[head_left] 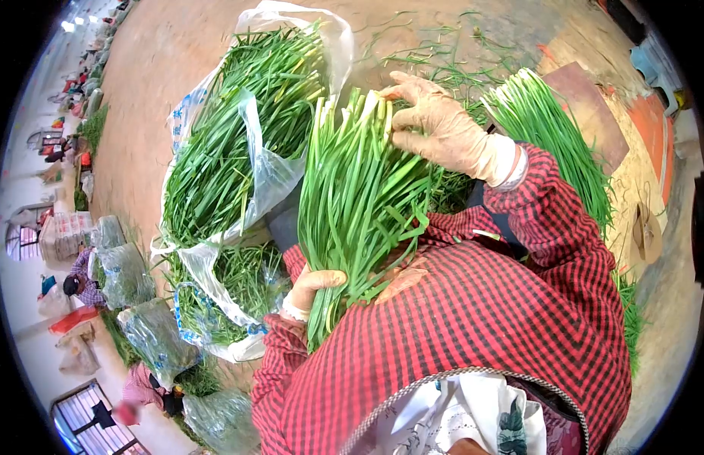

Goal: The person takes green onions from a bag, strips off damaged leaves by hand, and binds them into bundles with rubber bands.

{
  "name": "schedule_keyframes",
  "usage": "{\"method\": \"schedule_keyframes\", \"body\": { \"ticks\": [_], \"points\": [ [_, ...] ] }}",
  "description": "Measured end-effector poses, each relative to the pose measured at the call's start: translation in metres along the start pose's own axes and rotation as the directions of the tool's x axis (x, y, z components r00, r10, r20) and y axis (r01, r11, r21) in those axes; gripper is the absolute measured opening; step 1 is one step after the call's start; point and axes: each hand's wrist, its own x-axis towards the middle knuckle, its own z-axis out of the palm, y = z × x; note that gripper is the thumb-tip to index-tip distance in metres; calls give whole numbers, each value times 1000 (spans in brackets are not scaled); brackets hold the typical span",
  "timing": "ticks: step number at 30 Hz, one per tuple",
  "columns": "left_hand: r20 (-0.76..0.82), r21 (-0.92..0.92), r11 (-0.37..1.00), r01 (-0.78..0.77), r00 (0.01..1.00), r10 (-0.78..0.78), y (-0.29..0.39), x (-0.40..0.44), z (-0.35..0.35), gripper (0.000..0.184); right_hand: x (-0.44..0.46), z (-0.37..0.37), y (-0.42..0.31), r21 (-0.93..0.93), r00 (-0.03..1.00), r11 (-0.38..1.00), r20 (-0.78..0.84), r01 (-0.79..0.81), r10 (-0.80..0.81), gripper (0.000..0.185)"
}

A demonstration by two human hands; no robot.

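A thick bunch of garlic chives stands upright in front of my body, pale stem ends at the top and leaves hanging down. My left hand, gloved, is wrapped round the leaves low down. At the top right of the bunch, my gloved right hand has its bent fingers and thumb on the pale stem ends; how many stems lie between them is partly hidden. Beside the bunch, on the left, an open clear plastic bag holds more garlic chives.
Another bundle of chives lies at the right, near a brown board. Loose leaves are scattered on the floor. A second bag opening with greens sits at lower left. Wrapped bundles and other people line the far left.
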Motion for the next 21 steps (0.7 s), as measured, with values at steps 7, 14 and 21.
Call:
{"method": "schedule_keyframes", "body": {
  "ticks": [7,14,21],
  "points": [
    [-47,-52,999,-9,999,6,11,-11,12,40,-8,-27,71,-136,881,910,-344,-391,326,37],
    [18,-59,996,70,997,-69,21,-5,31,46,-1,-13,-36,-193,971,958,-71,213,-230,59],
    [65,-116,987,108,993,-101,5,1,20,60,-7,18,-12,472,964,882,-230,-11,135,14]
  ]
}}
